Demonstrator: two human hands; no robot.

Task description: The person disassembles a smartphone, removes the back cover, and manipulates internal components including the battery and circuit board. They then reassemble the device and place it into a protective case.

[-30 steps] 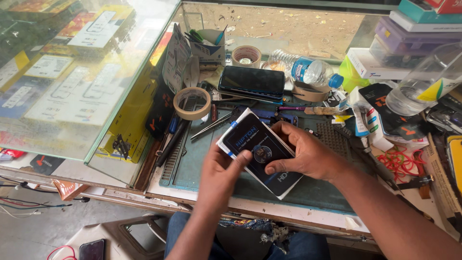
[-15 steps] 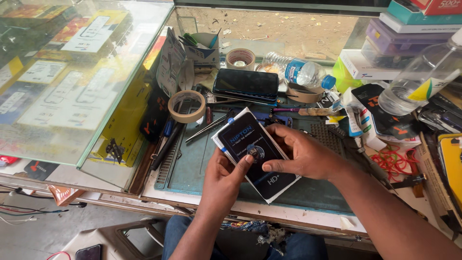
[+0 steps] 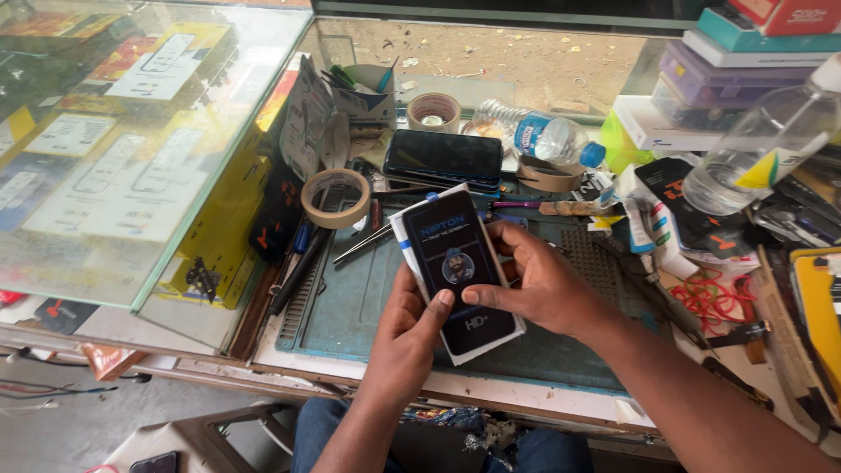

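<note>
Packet turned upright, both hands gripping

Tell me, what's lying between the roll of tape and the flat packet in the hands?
In the head view, tweezers lie on the mat between the tape roll and the flat packet.
</note>
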